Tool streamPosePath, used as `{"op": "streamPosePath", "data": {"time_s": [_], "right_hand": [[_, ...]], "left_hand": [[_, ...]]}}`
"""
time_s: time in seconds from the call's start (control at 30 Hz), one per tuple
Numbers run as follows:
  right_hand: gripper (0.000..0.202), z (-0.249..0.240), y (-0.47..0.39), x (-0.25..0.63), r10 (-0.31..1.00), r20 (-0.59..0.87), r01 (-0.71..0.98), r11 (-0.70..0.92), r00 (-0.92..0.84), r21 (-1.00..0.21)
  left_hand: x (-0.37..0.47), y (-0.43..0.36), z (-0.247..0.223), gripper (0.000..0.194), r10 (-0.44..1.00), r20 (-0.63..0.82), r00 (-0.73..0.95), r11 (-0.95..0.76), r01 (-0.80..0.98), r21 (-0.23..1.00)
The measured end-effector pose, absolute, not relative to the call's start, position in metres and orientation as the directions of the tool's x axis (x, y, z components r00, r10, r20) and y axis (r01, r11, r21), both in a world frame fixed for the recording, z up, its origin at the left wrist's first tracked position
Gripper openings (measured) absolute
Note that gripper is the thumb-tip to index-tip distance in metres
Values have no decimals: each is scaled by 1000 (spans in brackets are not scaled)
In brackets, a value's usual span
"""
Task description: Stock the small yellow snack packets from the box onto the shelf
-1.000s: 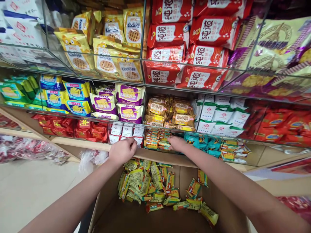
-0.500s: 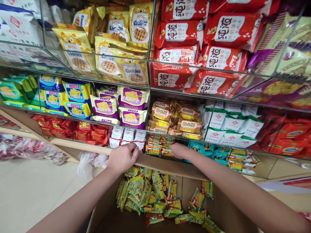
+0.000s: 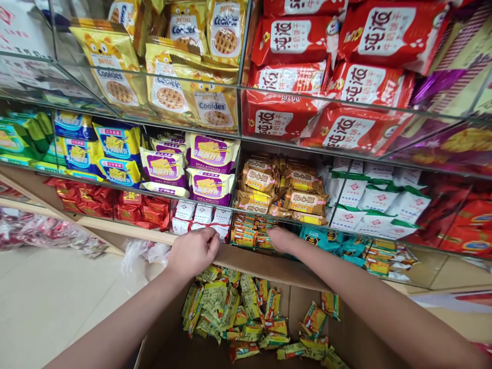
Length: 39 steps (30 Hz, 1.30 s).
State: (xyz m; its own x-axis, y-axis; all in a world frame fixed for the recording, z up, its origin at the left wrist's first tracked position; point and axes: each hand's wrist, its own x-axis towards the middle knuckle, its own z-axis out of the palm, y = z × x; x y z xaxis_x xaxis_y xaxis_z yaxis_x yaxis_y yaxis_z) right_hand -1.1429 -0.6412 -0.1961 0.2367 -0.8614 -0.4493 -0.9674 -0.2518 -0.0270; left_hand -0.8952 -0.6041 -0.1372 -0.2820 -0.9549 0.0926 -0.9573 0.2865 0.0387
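Note:
My left hand (image 3: 195,251) is closed on the far rim of an open cardboard box (image 3: 265,264). Inside the box lie several small yellow-green and orange packets (image 3: 223,305), mostly on its left side. Beyond that rim, my right hand (image 3: 282,240) reaches into a low shelf compartment at the right edge of small orange packets (image 3: 244,237). Its fingers are bent down among the packets and partly hidden, so what they hold cannot be made out. Teal packets (image 3: 321,238) lie just right of my right hand.
Clear shelf dividers and front panels (image 3: 240,92) separate yellow cookie bags (image 3: 169,95), red bags (image 3: 292,36), purple soda biscuits (image 3: 209,187) and brown packets (image 3: 305,200). A clear plastic bag (image 3: 134,261) hangs left of the box, above the pale floor (image 3: 46,297).
The view has shifted slightly, so the upper shelves look a little larger and nearer. Both hands stay in almost the same places, my left on the box rim and my right at the orange packets.

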Motion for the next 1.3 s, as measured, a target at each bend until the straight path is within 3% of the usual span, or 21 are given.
{"op": "streamPosePath", "data": {"time_s": [0.3, 0.67, 0.83, 0.93, 1.0, 1.07, 1.17, 1.3], "right_hand": [[23, -217, -643, -1150, -877, -428, -976, -204, 219, -82], [24, -204, -643, -1150, -893, -393, -974, -170, 217, -150], [20, -143, -594, -1146, -938, -219, -944, -213, 270, -252], [19, -128, -523, -1132, -944, -39, -850, -277, 329, -448], [19, -150, -477, -1124, -926, -106, -779, -238, 363, -580], [14, -194, -445, -1120, -922, -223, -779, -118, 316, -616], [43, -265, -428, -1122, -888, -452, -857, 168, 83, -487], [50, -309, -431, -1127, -872, -489, -870, 264, -31, -416]], "left_hand": [[-895, -604, -137, 37, -955, 90, -282, 288, -956, 57], [-895, -604, -135, 36, -952, 81, -296, 299, -954, 25], [-894, -603, -136, 37, -948, 92, -304, 308, -951, 23], [-893, -603, -137, 39, -949, 98, -299, 302, -953, 20], [-893, -605, -138, 39, -951, 89, -296, 299, -954, 19], [-893, -605, -137, 40, -957, 64, -283, 285, -959, 14], [-893, -605, -136, 40, -964, 28, -264, 264, -964, 6], [-894, -600, -136, 42, -968, 15, -252, 252, -967, 15]]}}
